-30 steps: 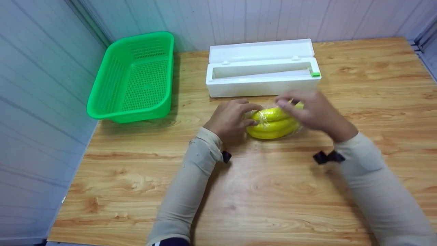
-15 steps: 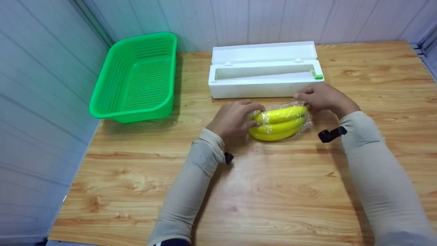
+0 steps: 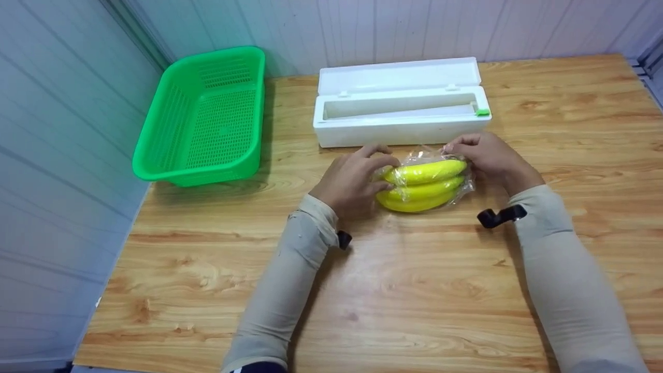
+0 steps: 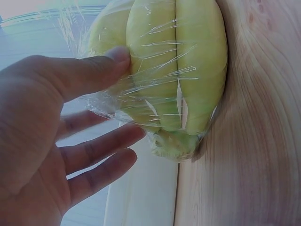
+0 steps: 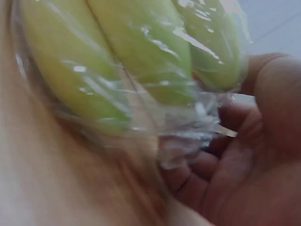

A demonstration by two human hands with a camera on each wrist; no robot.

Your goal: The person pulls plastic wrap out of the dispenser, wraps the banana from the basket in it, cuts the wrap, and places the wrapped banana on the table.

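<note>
A bunch of yellow bananas (image 3: 422, 199) wrapped in clear cling film (image 5: 183, 136) lies on the wooden table. My left hand (image 3: 355, 181) grips its stem end: the thumb presses on the wrapped fruit in the left wrist view, while other fingers spread near the stem (image 4: 174, 143). At the tip end, my right hand (image 3: 489, 158) pinches the loose film; its fingers curl by the crumpled wrap in the right wrist view. Its thumb tip and the film's far edge are partly hidden there.
Just behind the bananas stands a long white box (image 3: 401, 135) with its lid raised and a small green piece (image 3: 482, 112) at its right end. A green plastic basket (image 3: 248, 168) is at the back left, close to the panelled wall (image 3: 393, 31).
My right hand has come down from above the bananas to their tip end and now holds the film there. The left hand has stayed in place on the bunch.
</note>
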